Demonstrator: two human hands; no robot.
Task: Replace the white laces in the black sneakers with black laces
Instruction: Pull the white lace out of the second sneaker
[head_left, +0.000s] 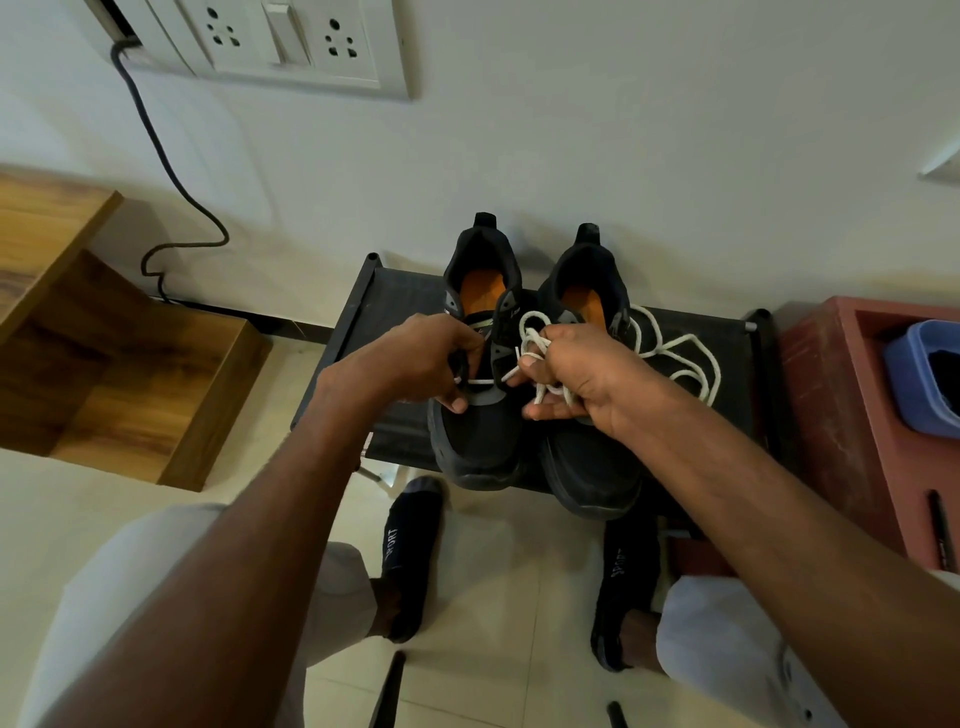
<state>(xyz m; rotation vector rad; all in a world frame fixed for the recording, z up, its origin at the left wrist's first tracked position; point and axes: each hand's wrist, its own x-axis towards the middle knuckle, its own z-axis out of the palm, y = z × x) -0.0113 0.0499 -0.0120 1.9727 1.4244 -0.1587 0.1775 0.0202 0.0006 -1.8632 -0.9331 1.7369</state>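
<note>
Two black sneakers with orange insoles stand side by side on a low black rack (395, 306), toes toward me. On the left sneaker (480, 441), my left hand (426, 358) pinches the eyelet flap. One short span of white lace (480, 382) crosses its lowest eyelets. My right hand (582, 374) grips a bunch of that white lace beside the tongue. The right sneaker (592, 467) is partly hidden under my right hand. A loose white lace (685, 358) lies in loops on the rack to its right. No black lace is identifiable.
A wall with a socket panel (291, 47) and a hanging black cable (156, 156) rises behind the rack. A wooden cabinet (119, 374) stands left. A red-brown box (841, 395) with a blue tub (919, 379) sits right. My socked feet rest on the tiled floor (498, 597).
</note>
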